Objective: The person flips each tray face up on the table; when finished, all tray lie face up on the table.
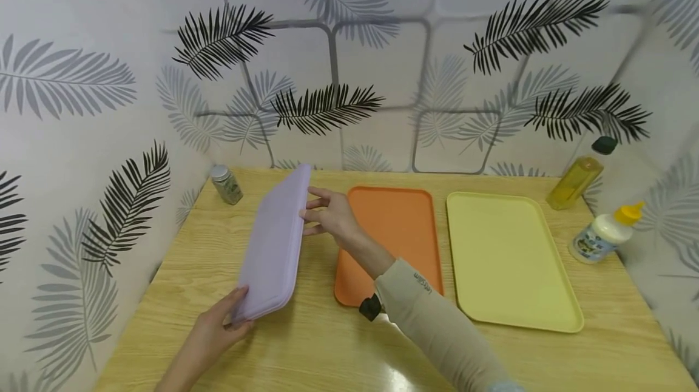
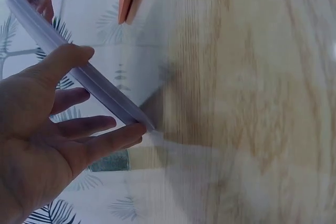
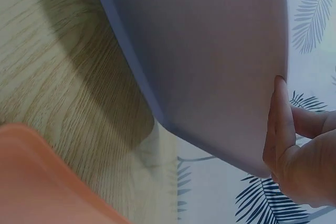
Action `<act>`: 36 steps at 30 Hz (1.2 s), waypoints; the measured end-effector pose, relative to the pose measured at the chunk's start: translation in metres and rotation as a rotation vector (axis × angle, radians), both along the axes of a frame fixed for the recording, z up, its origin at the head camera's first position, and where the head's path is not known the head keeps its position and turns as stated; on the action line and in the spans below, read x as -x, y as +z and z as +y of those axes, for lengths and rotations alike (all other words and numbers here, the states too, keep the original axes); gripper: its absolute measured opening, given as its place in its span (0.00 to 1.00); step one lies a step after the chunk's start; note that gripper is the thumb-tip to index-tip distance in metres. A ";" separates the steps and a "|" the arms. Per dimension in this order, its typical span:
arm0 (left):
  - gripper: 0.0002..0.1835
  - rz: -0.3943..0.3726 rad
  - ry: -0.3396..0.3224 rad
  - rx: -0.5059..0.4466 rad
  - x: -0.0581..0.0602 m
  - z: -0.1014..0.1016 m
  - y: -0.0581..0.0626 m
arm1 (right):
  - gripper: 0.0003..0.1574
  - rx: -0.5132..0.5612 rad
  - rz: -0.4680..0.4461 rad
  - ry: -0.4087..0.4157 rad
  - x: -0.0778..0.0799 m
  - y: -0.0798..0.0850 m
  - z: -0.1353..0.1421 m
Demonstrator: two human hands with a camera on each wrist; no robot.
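A lilac rectangular tray (image 1: 275, 240) is held tilted steeply above the left part of the wooden table. My left hand (image 1: 218, 322) grips its near end, thumb on one face and fingers on the other; the left wrist view shows this hand (image 2: 58, 114) with the tray (image 2: 102, 87) edge-on. Higher up, my right hand (image 1: 330, 216) holds the tray's right edge toward the far end. In the right wrist view, fingers of the right hand (image 3: 299, 153) lie along one broad face of the tray (image 3: 210, 61), the thumb behind.
An orange tray (image 1: 393, 228) lies under my right forearm, with a yellow tray (image 1: 510, 258) to its right. A small lidded jar (image 1: 226, 185) stands at the far left. At the right are a bottle of yellow liquid (image 1: 576, 182) and a white bottle with yellow cap (image 1: 597, 239).
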State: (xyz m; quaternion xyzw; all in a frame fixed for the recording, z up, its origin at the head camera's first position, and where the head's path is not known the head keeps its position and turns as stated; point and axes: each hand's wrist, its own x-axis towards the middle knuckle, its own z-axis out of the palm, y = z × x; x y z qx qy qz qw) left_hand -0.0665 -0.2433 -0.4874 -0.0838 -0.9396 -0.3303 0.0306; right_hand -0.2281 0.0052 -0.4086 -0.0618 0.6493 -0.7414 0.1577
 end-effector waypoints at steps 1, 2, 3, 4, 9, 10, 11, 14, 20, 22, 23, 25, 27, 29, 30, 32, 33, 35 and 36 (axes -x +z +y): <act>0.33 0.024 0.000 -0.012 -0.002 0.003 0.001 | 0.40 0.010 -0.001 0.000 -0.001 0.001 0.000; 0.33 0.067 -0.007 -0.020 -0.004 0.005 0.001 | 0.40 0.022 -0.007 -0.003 -0.001 0.002 -0.001; 0.34 0.114 -0.016 -0.025 -0.005 0.008 0.002 | 0.40 0.036 -0.015 -0.006 -0.002 0.003 -0.001; 0.34 0.166 -0.026 -0.028 -0.007 0.011 0.002 | 0.40 0.049 -0.023 -0.009 -0.002 0.004 -0.002; 0.40 0.354 -0.013 -0.007 -0.012 0.027 0.006 | 0.40 0.117 -0.030 -0.023 -0.005 0.010 -0.006; 0.41 0.352 0.004 -0.012 -0.013 0.030 0.007 | 0.40 0.131 -0.027 -0.026 -0.005 0.012 -0.007; 0.42 0.344 0.018 -0.016 -0.014 0.033 0.009 | 0.40 0.143 -0.023 -0.026 -0.005 0.014 -0.008; 0.45 0.316 0.044 -0.023 -0.017 0.043 0.014 | 0.39 0.173 -0.020 -0.025 -0.006 0.021 -0.013; 0.54 0.367 0.063 0.014 -0.023 0.060 0.030 | 0.39 0.199 -0.028 -0.062 -0.008 0.031 -0.021; 0.55 0.404 0.074 0.034 -0.025 0.065 0.036 | 0.39 0.209 -0.031 -0.071 -0.008 0.032 -0.023; 0.56 0.429 0.076 0.044 -0.027 0.067 0.040 | 0.39 0.212 -0.032 -0.072 -0.009 0.033 -0.023; 0.56 0.474 0.070 0.055 -0.029 0.071 0.047 | 0.39 0.217 -0.033 -0.068 -0.009 0.034 -0.025; 0.55 0.526 0.052 0.052 -0.030 0.074 0.053 | 0.40 0.220 -0.037 -0.069 -0.010 0.036 -0.026; 0.54 0.573 0.029 0.038 -0.030 0.076 0.058 | 0.40 0.220 -0.039 -0.073 -0.010 0.037 -0.027; 0.53 0.593 0.021 0.032 -0.030 0.076 0.060 | 0.40 0.218 -0.040 -0.076 -0.010 0.037 -0.028; 0.52 0.634 0.008 0.019 -0.030 0.077 0.063 | 0.40 0.219 -0.045 -0.082 -0.011 0.037 -0.029; 0.51 0.650 0.004 0.008 -0.030 0.078 0.065 | 0.40 0.217 -0.047 -0.084 -0.011 0.037 -0.029; 0.48 0.679 0.005 -0.010 -0.030 0.078 0.067 | 0.40 0.215 -0.054 -0.085 -0.012 0.037 -0.030; 0.47 0.693 0.007 -0.019 -0.030 0.079 0.067 | 0.40 0.215 -0.057 -0.085 -0.012 0.037 -0.030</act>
